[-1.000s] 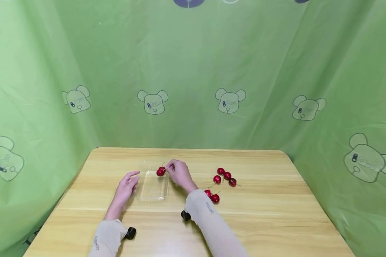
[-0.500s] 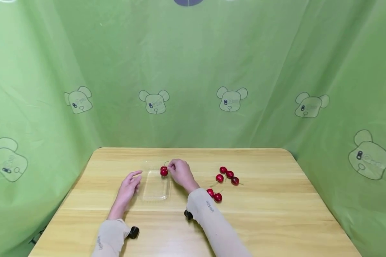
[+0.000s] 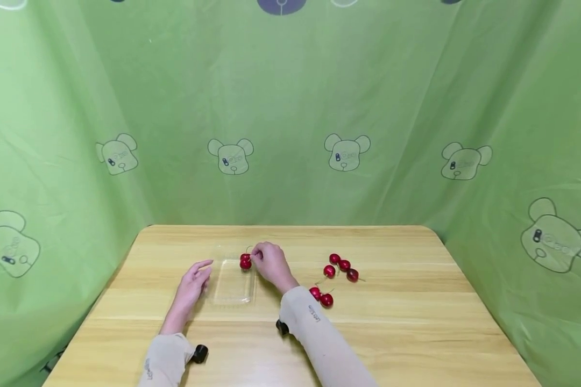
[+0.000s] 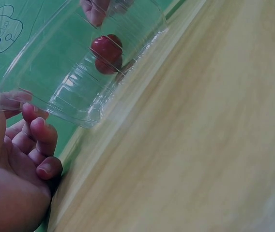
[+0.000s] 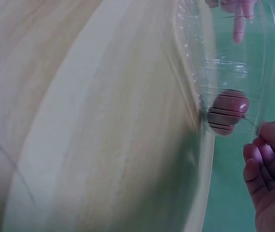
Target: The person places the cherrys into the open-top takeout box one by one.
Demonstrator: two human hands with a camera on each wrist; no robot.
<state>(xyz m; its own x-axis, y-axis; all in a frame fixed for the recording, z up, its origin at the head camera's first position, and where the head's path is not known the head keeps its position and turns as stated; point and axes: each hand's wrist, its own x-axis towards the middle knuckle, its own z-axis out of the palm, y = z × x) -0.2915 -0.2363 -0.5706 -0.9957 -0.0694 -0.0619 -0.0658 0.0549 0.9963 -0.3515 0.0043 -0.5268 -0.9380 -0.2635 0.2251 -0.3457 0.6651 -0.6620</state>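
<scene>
Lower centre of the head view: the left hand (image 3: 192, 284) lay with fingers relaxed against the clear tray (image 3: 232, 282). The right hand (image 3: 270, 264) pinched the stem of a cherry pair (image 3: 245, 262) at the tray's far end (apparently the first in). Five loose cherries (image 3: 336, 277) remained on the tabletop (image 3: 416, 322), centre-right.

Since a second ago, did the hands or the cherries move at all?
Hardly. The right hand still pinches the cherry by its stem at the far end of the clear tray, perhaps a touch lower. The left hand stays open beside the tray. The loose cherries on the table lie as before.
</scene>
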